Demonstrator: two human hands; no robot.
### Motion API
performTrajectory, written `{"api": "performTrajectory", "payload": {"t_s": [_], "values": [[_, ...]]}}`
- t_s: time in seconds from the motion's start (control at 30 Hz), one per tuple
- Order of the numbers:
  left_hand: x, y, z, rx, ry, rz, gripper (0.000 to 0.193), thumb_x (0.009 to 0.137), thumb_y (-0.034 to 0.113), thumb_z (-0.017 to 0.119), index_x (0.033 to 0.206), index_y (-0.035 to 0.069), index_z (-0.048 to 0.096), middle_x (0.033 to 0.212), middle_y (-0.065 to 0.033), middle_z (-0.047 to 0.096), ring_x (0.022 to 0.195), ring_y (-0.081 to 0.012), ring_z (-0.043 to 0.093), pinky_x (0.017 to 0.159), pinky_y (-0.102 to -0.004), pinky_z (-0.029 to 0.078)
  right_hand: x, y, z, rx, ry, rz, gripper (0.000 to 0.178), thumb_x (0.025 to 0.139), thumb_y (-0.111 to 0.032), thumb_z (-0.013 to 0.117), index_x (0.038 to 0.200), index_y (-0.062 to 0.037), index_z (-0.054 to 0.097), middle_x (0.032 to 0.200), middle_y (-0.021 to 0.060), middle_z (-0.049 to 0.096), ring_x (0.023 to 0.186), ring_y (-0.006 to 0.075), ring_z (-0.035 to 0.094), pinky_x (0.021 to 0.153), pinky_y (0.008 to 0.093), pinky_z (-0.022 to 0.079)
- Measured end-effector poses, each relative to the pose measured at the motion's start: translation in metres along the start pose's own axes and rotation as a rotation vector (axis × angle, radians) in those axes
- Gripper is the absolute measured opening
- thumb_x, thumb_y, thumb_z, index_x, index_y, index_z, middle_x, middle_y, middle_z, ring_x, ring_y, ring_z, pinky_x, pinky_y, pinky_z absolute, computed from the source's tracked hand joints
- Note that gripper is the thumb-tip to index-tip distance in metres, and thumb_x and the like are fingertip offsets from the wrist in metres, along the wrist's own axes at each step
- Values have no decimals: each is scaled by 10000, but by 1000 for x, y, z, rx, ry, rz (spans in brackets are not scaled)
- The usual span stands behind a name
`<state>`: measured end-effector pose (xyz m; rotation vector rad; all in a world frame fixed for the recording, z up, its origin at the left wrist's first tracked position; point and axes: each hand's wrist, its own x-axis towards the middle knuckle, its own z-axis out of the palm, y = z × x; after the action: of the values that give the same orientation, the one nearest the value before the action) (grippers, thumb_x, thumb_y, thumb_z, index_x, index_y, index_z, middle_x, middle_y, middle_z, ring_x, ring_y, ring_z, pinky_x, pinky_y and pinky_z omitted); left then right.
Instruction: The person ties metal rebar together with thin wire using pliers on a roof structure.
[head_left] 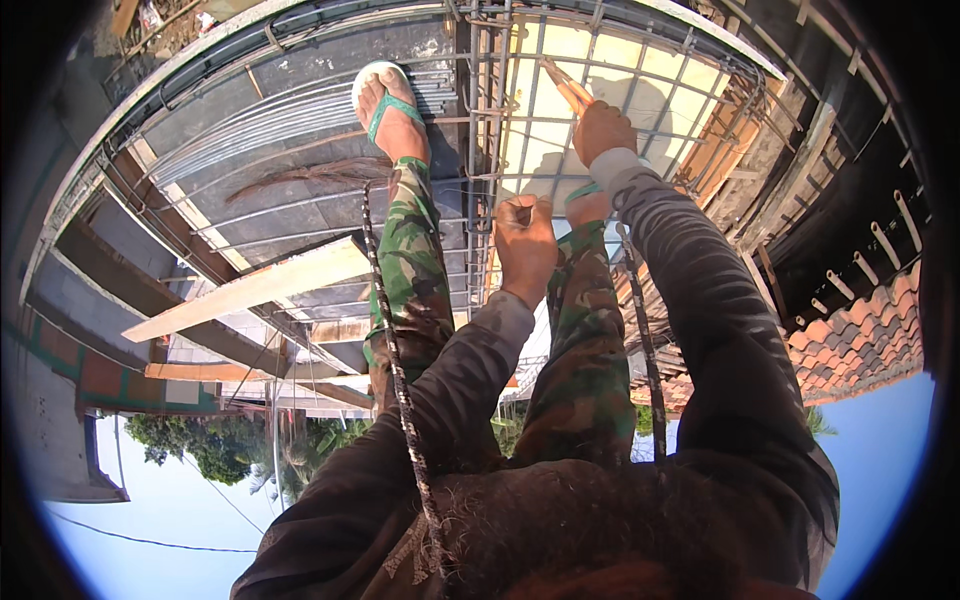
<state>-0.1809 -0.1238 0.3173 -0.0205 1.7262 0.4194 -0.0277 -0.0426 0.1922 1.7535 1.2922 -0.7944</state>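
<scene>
My right hand [603, 133] is closed round a pair of pliers [572, 92] with orange handles, held out over the pale yellow panel under the steel bars. My left hand [527, 245] is curled into a fist nearer to me, beside the bundled upright run of bars. Something dark shows inside its curled fingers, too small to make out. Steel reinforcing bars [540, 120] cross in a grid beneath both hands. A bundle of dark thin wire [310, 175] lies on the grey deck to the left.
My left foot, in a green-strapped sandal [385, 105], stands on the grey deck [300, 130]; my other foot is partly hidden by my right arm. A wooden plank [255, 290] juts out at left. Roof tiles [860, 335] and upright pipes [883, 245] are at right.
</scene>
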Motion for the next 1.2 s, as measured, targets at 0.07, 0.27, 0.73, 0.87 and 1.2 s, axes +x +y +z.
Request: {"api": "performTrajectory", "payload": {"t_s": [0.07,0.27,0.73,0.87,1.2], "values": [[-5,7,0,65,-31,52,243,975,215,696,1003,6,576,878,-52,611,811,-132,558,742,-314,468,12,12,18,85,-22,60,433,982,-388,623,1198,-14,589,1174,199,695,1097,380,700,903,494,579],[0,8,-5,-56,46,-26,254,994,212,678,1030,15,521,959,-92,599,836,-133,542,756,-308,470,12,10,28,195,-40,79,413,998,-371,600,1196,-10,564,1151,230,708,1077,416,711,907,496,584],[-2,11,0,-100,-421,-9,387,1041,160,429,1383,72,587,1323,-49,609,1209,-179,562,991,-343,453,4,7,76,508,-157,179,435,971,-371,634,1162,19,645,990,227,744,954,376,749,846,436,602],[-2,9,1,-27,-342,-105,363,1038,163,466,1366,76,594,1304,-45,617,1196,-159,562,978,-302,450,-12,19,112,1408,-497,119,415,984,-358,675,1160,16,630,827,116,691,642,217,679,585,360,554],[-2,28,22,32,-325,110,550,1049,224,585,1522,21,393,1438,-123,520,1293,-206,527,1043,-327,456,-136,63,53,1675,-937,-235,426,1035,-428,609,1108,-9,639,774,68,656,714,171,649,650,289,496]]}}
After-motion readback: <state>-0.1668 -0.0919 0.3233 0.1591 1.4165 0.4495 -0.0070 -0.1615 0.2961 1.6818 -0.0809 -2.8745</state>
